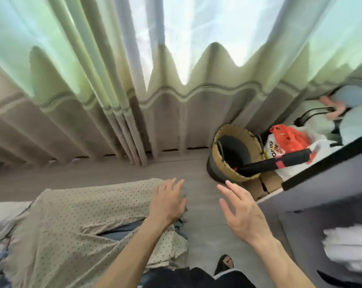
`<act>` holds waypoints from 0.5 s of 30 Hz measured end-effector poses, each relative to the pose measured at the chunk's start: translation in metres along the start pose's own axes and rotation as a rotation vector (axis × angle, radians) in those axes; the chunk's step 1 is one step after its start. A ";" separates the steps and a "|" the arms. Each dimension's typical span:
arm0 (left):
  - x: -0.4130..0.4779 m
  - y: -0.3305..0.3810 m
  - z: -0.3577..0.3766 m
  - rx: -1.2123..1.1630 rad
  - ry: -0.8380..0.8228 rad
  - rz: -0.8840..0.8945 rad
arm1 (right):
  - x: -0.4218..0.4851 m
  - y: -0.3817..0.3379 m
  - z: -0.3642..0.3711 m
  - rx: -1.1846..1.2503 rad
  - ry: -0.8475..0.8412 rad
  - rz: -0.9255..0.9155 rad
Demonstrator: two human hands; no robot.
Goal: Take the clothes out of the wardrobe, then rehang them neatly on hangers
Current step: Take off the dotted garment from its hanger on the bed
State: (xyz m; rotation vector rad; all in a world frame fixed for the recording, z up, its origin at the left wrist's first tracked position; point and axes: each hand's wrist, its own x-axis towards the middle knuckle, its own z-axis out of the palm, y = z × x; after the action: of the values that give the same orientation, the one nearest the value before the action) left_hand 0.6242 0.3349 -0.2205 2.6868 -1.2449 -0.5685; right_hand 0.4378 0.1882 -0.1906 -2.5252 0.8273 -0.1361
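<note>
Resting my flat left hand [167, 202] on the lower-left dotted garment [72, 215], right hand [242, 213] spread, empty; I should smooth creases first.

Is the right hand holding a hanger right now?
No, the right hand is empty, its fingers spread, held in the air near the woven basket.

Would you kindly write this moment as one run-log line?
left hand: open, over edge of dotted beige garment | right hand: open, holding nothing, near woven basket
</note>
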 end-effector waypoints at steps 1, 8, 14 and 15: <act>0.006 0.019 -0.006 0.016 -0.010 0.078 | -0.012 0.009 -0.011 -0.009 0.050 0.050; 0.033 0.193 -0.035 0.120 0.014 0.601 | -0.102 0.089 -0.095 -0.031 0.459 0.358; 0.019 0.353 -0.051 0.091 0.194 0.926 | -0.193 0.155 -0.190 -0.095 0.773 0.564; 0.013 0.379 -0.057 0.076 0.218 0.962 | -0.207 0.165 -0.207 -0.100 0.819 0.596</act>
State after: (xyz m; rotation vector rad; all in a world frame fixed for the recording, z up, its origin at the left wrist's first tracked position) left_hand 0.3854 0.0750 -0.0706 1.7617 -2.2184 -0.0809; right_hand 0.1326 0.1078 -0.0747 -2.1526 1.8843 -0.9756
